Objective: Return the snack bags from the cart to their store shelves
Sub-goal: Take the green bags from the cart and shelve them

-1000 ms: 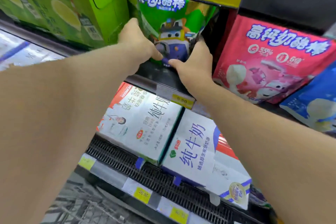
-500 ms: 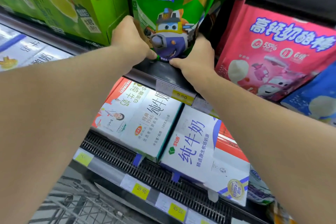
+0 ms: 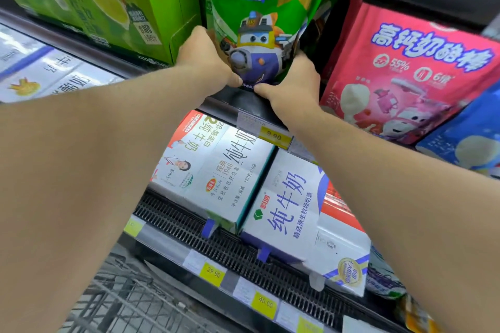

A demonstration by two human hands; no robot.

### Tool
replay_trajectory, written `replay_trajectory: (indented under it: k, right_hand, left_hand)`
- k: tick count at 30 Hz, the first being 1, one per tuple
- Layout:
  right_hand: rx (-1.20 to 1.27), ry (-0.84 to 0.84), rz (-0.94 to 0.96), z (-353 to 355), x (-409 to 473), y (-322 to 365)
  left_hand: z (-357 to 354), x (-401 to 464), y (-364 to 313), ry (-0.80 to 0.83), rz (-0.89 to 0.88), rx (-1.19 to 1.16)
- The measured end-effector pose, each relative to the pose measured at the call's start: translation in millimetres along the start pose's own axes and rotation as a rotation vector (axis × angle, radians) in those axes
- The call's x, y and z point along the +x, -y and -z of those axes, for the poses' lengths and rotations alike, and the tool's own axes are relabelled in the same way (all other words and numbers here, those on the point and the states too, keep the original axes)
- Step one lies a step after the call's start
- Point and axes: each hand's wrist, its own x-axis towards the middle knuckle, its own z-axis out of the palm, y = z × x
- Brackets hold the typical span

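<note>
A green snack bag (image 3: 259, 13) with a cartoon robot plane stands upright on the dark upper shelf (image 3: 240, 100), between a green carton and a pink bag. My left hand (image 3: 205, 59) grips its lower left corner and my right hand (image 3: 295, 81) grips its lower right corner; my thumbs nearly meet at the bag's bottom edge. The bag's top reaches behind the yellow price strip above. The wire cart (image 3: 127, 303) shows at the bottom left.
A green drink carton (image 3: 113, 3) sits left of the bag. A pink snack bag (image 3: 405, 73) and a blue one (image 3: 470, 140) lean on the right. Milk cartons (image 3: 216, 170) lie on the slatted shelf below, with yellow price tags (image 3: 213, 273) along its edge.
Both hands have kept hold of the green bag and pushed it up and back on the shelf, standing it more upright. The view has shifted slightly closer.
</note>
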Motion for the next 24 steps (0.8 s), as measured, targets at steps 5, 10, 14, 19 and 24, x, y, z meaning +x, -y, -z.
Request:
replay_trajectory:
  k: [5, 10, 14, 19, 24]
  right_hand:
    - [0.082, 0.018, -0.025, 8.2, -19.1, 1.4]
    - [0.272, 0.001, -0.043, 44.1, -65.1, -17.8]
    - [0.312, -0.265, -0.15, 105.9, -97.1, -47.3]
    - [0.177, -0.263, -0.295, 142.1, -106.3, -72.3]
    - [0.24, -0.313, -0.346, 134.4, -83.4, -76.7]
  left_hand:
    - [0.8, -3.5, 2.6, 0.039, 0.03, -0.051]
    - [5.5, -36.4, -5.1, -0.116, 0.019, -0.058]
    - [-29.1, -80.8, -28.7, 0.041, -0.196, -0.184]
    - [-73.0, -95.1, -77.3, 0.244, -0.291, -0.21]
    - [-98.3, -91.2, -85.0, 0.294, -0.24, -0.222]
